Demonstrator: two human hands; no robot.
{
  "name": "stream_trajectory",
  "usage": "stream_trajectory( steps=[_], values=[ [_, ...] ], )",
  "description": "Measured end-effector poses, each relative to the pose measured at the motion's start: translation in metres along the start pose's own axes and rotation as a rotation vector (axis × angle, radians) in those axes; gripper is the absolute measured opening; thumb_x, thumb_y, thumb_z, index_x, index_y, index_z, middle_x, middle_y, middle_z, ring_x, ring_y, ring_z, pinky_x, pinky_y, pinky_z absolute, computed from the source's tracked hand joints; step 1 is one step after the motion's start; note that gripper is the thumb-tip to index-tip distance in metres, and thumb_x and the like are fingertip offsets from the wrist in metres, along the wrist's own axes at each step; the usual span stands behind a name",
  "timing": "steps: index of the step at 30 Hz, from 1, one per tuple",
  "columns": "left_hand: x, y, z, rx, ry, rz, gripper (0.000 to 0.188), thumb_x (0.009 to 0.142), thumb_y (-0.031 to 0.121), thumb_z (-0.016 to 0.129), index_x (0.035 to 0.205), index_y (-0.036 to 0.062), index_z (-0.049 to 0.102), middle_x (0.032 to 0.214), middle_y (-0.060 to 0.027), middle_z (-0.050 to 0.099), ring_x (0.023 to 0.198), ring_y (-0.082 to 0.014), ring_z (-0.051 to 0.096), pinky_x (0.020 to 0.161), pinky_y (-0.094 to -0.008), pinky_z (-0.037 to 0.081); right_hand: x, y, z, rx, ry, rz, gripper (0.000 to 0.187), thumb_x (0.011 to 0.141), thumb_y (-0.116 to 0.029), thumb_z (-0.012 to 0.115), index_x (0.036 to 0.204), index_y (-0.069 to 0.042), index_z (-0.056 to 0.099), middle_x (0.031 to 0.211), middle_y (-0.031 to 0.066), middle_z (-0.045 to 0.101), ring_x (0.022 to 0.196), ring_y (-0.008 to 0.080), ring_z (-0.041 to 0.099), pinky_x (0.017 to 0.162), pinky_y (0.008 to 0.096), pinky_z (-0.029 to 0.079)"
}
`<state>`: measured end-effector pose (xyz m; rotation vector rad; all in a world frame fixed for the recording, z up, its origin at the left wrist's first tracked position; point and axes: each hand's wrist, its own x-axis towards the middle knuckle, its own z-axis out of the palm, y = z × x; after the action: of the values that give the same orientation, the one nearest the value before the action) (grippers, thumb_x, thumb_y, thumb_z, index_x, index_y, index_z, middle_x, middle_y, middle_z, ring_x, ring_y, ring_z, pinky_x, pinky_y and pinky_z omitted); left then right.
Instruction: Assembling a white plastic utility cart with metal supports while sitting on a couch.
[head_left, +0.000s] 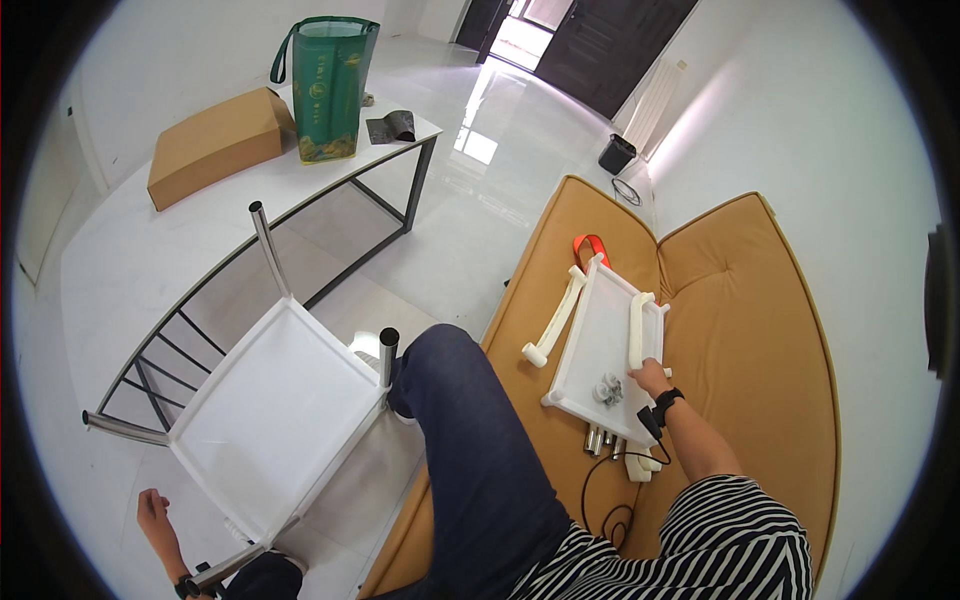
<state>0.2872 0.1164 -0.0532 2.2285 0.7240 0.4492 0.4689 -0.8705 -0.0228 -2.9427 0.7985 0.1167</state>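
Observation:
On the sofa to my right, my right hand is closed around the lower end of a white plastic rail, which lies over a white rectangular shelf tray. A clump of small parts in clear wrapping rests on that tray. A second white rail leans along the tray's left side. To my left stands a white shelf tray with metal tube legs rising from its corners. My left hand hangs beside its near left side, loosely curled, with nothing visible in it.
Metal tubes and another white piece lie under the sofa tray's near edge. A red strap sits behind it on the brown sofa. A white table holds a cardboard box and a green bag.

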Motion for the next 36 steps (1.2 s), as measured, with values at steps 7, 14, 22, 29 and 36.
stream_trajectory(
  steps=[7,14,22,29,36],
  values=[
    [-0.014,-0.025,-0.008,0.021,0.014,-0.053,0.021,0.095,0.02,0.049,0.089,0.001,0.057,0.066,-0.0031,0.054,0.061,-0.0101,0.05,0.053,-0.0246,0.037,0.022,-0.039,-0.011,0.388,0.221,0.078,0.04,0.078,-0.031,0.07,0.09,0.007,0.061,0.089,0.0255,0.064,0.086,0.0376,0.064,0.075,0.0423,0.049],
    [-0.023,-0.021,-0.001,-0.008,-0.031,-0.123,0.021,0.095,0.02,0.049,0.089,0.0019,0.057,0.067,-0.0018,0.054,0.061,-0.0091,0.049,0.055,-0.0242,0.038,0.137,-0.071,-0.101,1.187,0.233,0.137,0.048,0.085,-0.037,0.065,0.116,-0.002,0.053,0.1,0.009,0.061,0.087,0.0217,0.059,0.071,0.0411,0.05],
    [-0.029,-0.037,-0.009,0.022,-0.009,-0.093,0.022,0.095,0.024,0.049,0.09,0.0048,0.057,0.066,-0.0004,0.053,0.06,-0.0082,0.048,0.052,-0.0229,0.035,0.097,-0.072,-0.049,0.823,-0.105,-0.004,0.03,0.083,-0.032,0.065,0.096,-0.005,0.063,0.083,0.0023,0.062,0.077,0.0141,0.058,0.064,0.0296,0.047],
    [-0.027,0.001,-0.007,0.013,-0.045,-0.095,0.023,0.096,0.021,0.047,0.091,0.0008,0.056,0.071,-0.0023,0.054,0.067,-0.0099,0.049,0.059,-0.0251,0.038,-0.031,-0.073,-0.005,0.164,-0.333,-0.034,0.087,0.066,-0.051,0.075,0.13,0.0,0.046,0.117,0.0296,0.051,0.102,0.0404,0.057,0.09,0.0411,0.047],
    [-0.014,0.012,0.008,-0.043,-0.109,-0.013,0.022,0.095,0.019,0.049,0.094,-0.0012,0.057,0.071,-0.0046,0.055,0.068,-0.0125,0.052,0.063,-0.0267,0.042,-0.068,-0.081,0.022,0.083,-0.147,-0.177,0.062,0.065,-0.036,0.075,0.115,-0.005,0.056,0.118,0.0244,0.046,0.108,0.0388,0.05,0.093,0.0421,0.044]
  ],
)
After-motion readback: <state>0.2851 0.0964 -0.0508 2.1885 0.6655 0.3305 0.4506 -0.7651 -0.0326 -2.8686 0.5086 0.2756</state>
